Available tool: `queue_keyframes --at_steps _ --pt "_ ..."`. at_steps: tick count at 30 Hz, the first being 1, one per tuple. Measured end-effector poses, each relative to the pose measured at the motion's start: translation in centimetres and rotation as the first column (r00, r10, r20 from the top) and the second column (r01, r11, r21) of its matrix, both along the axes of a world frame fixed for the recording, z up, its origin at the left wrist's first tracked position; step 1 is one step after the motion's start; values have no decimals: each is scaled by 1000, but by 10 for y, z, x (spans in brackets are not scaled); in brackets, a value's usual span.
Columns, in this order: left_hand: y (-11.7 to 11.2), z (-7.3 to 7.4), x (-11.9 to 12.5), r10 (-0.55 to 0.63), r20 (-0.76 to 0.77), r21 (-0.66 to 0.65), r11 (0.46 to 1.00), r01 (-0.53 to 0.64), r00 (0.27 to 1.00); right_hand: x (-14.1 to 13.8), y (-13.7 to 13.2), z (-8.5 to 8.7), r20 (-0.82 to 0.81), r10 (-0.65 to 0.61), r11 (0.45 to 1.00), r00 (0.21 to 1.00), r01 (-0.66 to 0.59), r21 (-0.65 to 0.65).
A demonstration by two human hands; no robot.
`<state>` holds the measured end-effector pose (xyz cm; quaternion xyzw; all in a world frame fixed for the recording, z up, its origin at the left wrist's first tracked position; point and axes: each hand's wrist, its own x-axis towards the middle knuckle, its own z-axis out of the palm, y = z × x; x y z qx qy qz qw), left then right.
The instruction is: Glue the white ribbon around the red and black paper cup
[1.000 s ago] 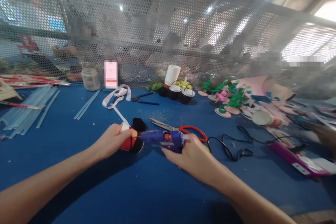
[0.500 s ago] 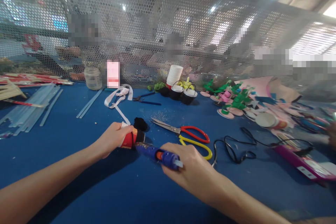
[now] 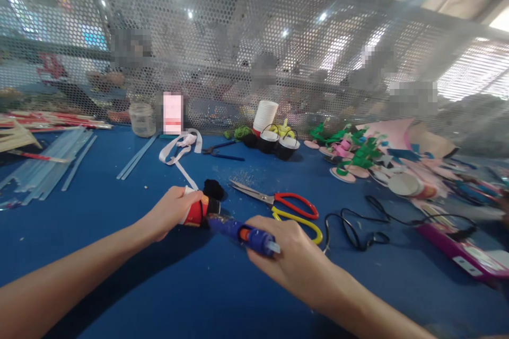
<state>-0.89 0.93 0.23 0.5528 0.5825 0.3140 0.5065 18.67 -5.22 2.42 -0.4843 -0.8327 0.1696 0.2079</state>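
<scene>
My left hand (image 3: 173, 211) is closed around a red paper cup (image 3: 194, 213) lying on its side, with a black band toward its right end. In my right hand (image 3: 284, 246) is a blue hot glue gun (image 3: 244, 234), its nozzle at the right end of the cup; whether the tip touches is hard to tell. A pale glue stick pokes from the gun's back. Just behind the cup sits a ball of black yarn (image 3: 213, 189). Scissors (image 3: 274, 199) with one red and one yellow handle lie beyond the gun.
White ribbon (image 3: 175, 156), pliers (image 3: 225, 151) and a glass jar (image 3: 142, 119) are toward the back. Two small black buckets (image 3: 287, 146) stand before stacked cups (image 3: 266, 112). Glue sticks (image 3: 59, 161) lie left; a black cord (image 3: 353, 228) and purple power strip (image 3: 457, 249) lie right.
Hardly anything differs. The glue gun has shifted very slightly right and the whole view a little downward; both hands keep their hold.
</scene>
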Motion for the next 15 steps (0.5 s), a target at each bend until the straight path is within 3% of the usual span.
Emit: queue_keyframes --at_steps 6,15 --pt "-2 0 -1 -85 -50 44 995 87 995 2 11 1 -140 -149 987 979 156 38" --pt "-5 2 0 -134 -123 97 984 146 983 2 19 8 -223 -260 948 940 204 -243"
